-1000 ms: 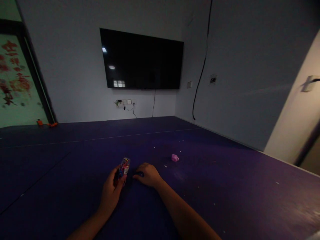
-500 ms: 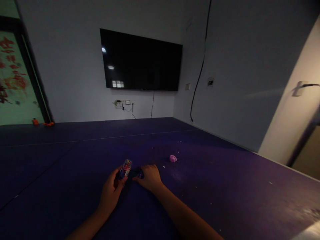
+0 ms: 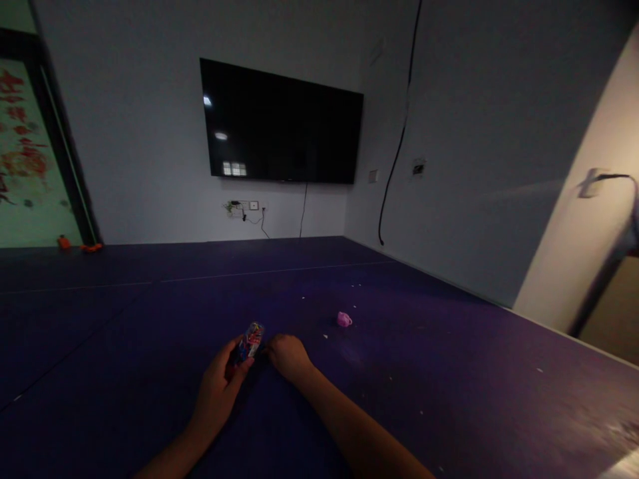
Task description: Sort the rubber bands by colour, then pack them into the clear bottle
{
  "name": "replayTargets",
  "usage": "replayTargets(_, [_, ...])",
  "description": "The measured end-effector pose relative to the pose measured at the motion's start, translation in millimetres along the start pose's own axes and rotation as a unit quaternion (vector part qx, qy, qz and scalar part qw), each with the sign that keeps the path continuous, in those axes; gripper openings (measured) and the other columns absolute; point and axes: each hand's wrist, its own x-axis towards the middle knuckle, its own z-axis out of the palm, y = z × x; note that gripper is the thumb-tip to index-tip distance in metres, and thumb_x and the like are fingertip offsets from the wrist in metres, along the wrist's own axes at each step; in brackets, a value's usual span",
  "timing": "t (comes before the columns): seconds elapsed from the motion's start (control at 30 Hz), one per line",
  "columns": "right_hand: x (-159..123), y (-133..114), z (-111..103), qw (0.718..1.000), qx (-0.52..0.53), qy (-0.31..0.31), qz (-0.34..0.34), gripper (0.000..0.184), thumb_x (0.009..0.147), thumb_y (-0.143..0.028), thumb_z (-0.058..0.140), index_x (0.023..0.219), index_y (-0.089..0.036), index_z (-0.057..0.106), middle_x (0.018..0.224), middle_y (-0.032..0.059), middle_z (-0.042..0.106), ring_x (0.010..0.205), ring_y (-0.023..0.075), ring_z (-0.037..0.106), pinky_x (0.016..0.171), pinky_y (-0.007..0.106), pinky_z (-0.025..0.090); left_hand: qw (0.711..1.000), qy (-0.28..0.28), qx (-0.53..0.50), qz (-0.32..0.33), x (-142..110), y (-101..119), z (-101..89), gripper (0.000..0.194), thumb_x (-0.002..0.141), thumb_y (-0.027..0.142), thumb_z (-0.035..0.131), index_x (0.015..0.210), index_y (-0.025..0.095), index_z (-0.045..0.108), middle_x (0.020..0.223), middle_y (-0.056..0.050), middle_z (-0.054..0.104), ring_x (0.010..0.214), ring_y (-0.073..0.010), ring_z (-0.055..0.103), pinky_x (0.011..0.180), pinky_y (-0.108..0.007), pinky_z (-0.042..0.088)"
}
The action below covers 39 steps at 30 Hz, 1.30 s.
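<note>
My left hand (image 3: 224, 374) is wrapped round a small clear container (image 3: 252, 338) packed with colourful bits, mostly red, blue and white. It is held tilted, and its lower end is hidden by my fingers and thumb. Close to its right side is my right hand (image 3: 288, 356), low over the purple surface with curled fingers. What those fingers hold, if anything, is hidden. A small pink piece with a loop on its side (image 3: 343, 319) lies farther off to the right of my right hand.
Tiny white scraps (image 3: 325, 336) are scattered over the dark purple floor (image 3: 409, 359). A large television (image 3: 284, 123) hangs on the far wall above sockets and cables. A black cable (image 3: 394, 169) dangles at the right wall. Orange objects (image 3: 63, 242) sit by the door frame at left.
My right hand has moved left, closer to the container. The dark bluish thing seen at its fingers earlier is now hidden. My left hand keeps its hold.
</note>
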Motion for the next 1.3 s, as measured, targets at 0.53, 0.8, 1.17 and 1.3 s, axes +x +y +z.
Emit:
replayTargets(0.53, [1.3, 2.1, 9.0, 0.997, 0.047, 0.042, 0.043, 0.02, 0.086, -0.018, 0.044, 0.096, -0.013, 0.061, 0.097, 0.0115, 0.065, 0.086, 0.0201, 0.062, 0.07, 0.028, 0.046, 0.997, 0.031, 0.054, 0.04, 2.5, -9.8, 2.5, 0.042, 0.078, 0.047, 0.05, 0.109, 0.02, 0.057, 0.105, -0.009, 0.065, 0.095, -0.0248, 0.062, 0.085, -0.043, 0.049])
replayTargets(0.8, [-5.0, 11.9, 16.4, 0.977, 0.176, 0.121, -0.001, 0.024, 0.083, -0.032, 0.053, 0.1, -0.017, 0.061, 0.1, 0.0089, 0.063, 0.095, 0.0201, 0.058, 0.082, 0.032, 0.044, 0.996, 0.039, 0.06, 0.049, 1.2, -11.1, 0.8, 0.041, 0.078, 0.046, 0.052, 0.11, 0.02, 0.056, 0.106, -0.009, 0.065, 0.095, -0.0237, 0.062, 0.084, -0.041, 0.05])
replayTargets(1.17, [2.6, 16.7, 11.8, 0.987, 0.132, 0.05, -0.081, 0.071, 0.078, -0.061, 0.048, 0.133, -0.017, 0.041, 0.135, 0.0163, 0.044, 0.126, 0.0283, 0.038, 0.105, 0.047, 0.023, 0.996, 0.033, 0.057, 0.059, 3.2, -10.9, 2.8, 0.04, 0.079, 0.046, 0.05, 0.109, 0.021, 0.056, 0.105, -0.008, 0.065, 0.095, -0.0233, 0.062, 0.085, -0.041, 0.049])
replayTargets(1.3, [-3.2, 11.1, 6.1, 0.983, 0.121, 0.047, -0.132, 0.043, 0.082, -0.046, 0.052, 0.116, -0.019, 0.056, 0.113, 0.01, 0.062, 0.107, 0.022, 0.054, 0.097, 0.037, 0.035, 0.997, 0.025, 0.053, 0.05, 1.9, -10.6, 1.4, 0.04, 0.08, 0.046, 0.05, 0.111, 0.021, 0.055, 0.106, -0.008, 0.064, 0.096, -0.0238, 0.062, 0.086, -0.042, 0.048])
